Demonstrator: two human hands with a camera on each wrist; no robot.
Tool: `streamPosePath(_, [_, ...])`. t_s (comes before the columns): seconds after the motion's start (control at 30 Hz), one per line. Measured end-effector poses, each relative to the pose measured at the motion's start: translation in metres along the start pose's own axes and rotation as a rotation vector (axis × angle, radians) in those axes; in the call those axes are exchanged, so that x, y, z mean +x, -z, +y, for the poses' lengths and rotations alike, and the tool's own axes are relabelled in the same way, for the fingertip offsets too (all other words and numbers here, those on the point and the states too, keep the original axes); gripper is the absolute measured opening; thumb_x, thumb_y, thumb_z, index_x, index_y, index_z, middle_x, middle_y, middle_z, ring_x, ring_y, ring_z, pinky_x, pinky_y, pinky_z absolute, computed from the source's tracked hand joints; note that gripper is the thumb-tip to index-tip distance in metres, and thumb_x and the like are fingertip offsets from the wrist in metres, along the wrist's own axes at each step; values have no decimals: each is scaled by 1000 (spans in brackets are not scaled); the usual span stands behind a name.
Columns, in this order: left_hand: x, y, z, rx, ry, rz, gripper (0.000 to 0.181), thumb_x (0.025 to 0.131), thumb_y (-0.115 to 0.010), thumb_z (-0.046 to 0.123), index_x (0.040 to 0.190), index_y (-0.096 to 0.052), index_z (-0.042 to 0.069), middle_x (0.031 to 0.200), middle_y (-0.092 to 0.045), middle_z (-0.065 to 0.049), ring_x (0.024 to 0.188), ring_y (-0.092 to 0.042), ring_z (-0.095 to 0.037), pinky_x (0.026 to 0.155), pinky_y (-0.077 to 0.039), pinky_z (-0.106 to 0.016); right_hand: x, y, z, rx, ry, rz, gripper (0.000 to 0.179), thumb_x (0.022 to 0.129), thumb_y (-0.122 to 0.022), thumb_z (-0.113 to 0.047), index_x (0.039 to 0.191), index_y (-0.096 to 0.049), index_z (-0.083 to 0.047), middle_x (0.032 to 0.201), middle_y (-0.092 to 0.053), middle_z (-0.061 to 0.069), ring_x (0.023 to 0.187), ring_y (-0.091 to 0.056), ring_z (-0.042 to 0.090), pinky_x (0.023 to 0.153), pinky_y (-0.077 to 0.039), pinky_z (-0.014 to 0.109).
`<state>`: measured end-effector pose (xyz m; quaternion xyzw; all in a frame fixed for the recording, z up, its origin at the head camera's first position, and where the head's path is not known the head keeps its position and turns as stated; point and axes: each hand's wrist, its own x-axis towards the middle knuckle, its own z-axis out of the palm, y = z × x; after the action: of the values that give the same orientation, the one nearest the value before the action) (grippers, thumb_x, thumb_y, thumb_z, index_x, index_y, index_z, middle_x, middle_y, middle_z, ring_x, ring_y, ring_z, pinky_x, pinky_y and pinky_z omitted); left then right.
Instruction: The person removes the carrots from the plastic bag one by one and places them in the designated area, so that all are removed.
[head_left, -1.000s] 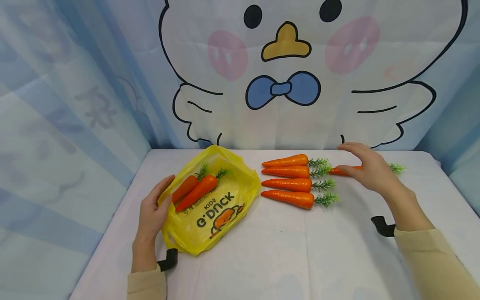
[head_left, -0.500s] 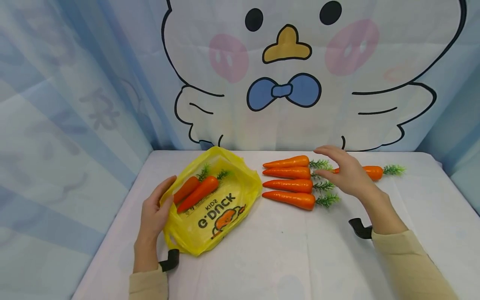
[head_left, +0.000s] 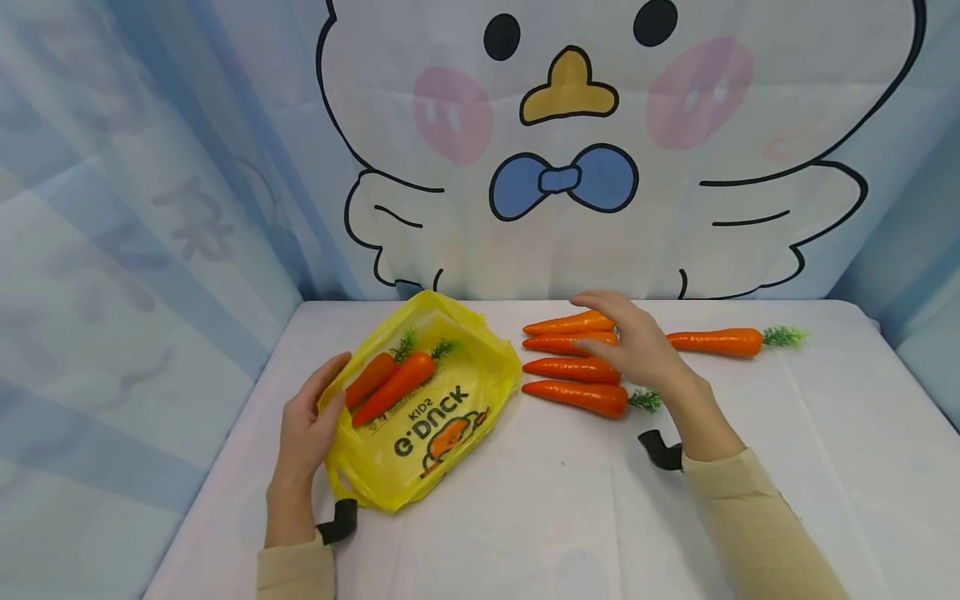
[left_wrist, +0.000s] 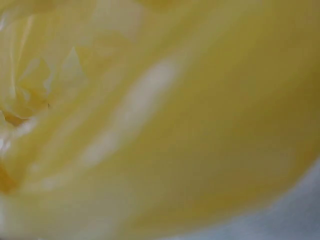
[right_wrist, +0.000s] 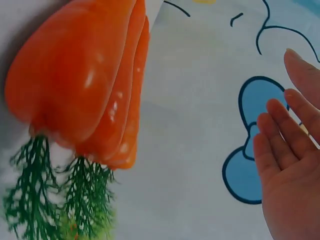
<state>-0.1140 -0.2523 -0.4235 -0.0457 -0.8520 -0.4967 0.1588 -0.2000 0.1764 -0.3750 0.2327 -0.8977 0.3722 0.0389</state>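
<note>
My left hand (head_left: 306, 425) holds the left edge of a yellow plastic bag (head_left: 375, 468), with the thumb at the opening. Two orange carrots with green tops lie at the bag: a front carrot (head_left: 397, 388) and a rear carrot (head_left: 371, 379). Over a row of several carrots on the table, my right hand (head_left: 637, 346) hovers with fingers spread and nothing in it; it hides some of the green tops. The nearest carrot (head_left: 577, 397) of that row points left. Blurred yellow plastic of the bag (left_wrist: 215, 125) fills most of the left wrist view.
One more carrot (head_left: 720, 342) lies apart on the right side of the table. A white cloth covers the table (head_left: 555, 533). Behind it hangs a curtain (head_left: 570, 258) with a cartoon face and a blue bow tie.
My right hand has moved left, from above the separate carrot to above the row, uncovering that carrot. The left hand and bag have stayed in place.
</note>
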Motion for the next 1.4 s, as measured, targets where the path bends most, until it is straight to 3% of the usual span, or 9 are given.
streamPosePath(0.37, [1, 2, -2, 2, -26, 5, 47, 99, -53, -4, 145, -54, 6, 146, -54, -11, 137, -46, -25, 108, -30, -13, 18, -41, -25, 124, 138, -11, 52, 89, -78, -8, 138, -60, -8, 143, -55, 12, 133, -48, 32, 107, -41, 52])
streamPosePath(0.57, [2, 2, -2, 13, -20, -3, 47, 99, -53, -4, 145, -54, 6, 146, -54, -11, 138, -45, -26, 108, -30, -13, 28, -57, -37, 193, 218, -56, 52, 89, -78, -7, 137, -59, -4, 143, -55, 13, 129, -52, 31, 101, -48, 51])
streamPosePath(0.7, [2, 2, -2, 24, -15, -6, 47, 99, -53, -4, 145, -53, 6, 146, -53, -12, 138, -44, -27, 109, -29, -13, 36, -68, -41, 193, 255, -80, 51, 89, -78, -8, 136, -60, -3, 141, -57, 13, 130, -51, 29, 105, -45, 48])
streamPosePath(1.13, [1, 3, -2, 10, 7, -10, 47, 100, -53, -2, 146, -54, 8, 147, -53, -9, 139, -44, -24, 108, -29, -13, 52, -91, -60, 201, 171, -227, 49, 92, -75, -16, 139, -60, -13, 145, -55, 2, 140, -41, 21, 115, -34, 42])
streamPosePath(1.4, [1, 3, -3, -4, -2, -10, 49, 99, -53, -4, 146, -54, 8, 147, -53, -9, 139, -44, -24, 108, -30, -13, 67, -106, -71, 167, 236, -300, 49, 93, -75, -16, 138, -60, -8, 142, -57, 4, 135, -47, 21, 114, -35, 38])
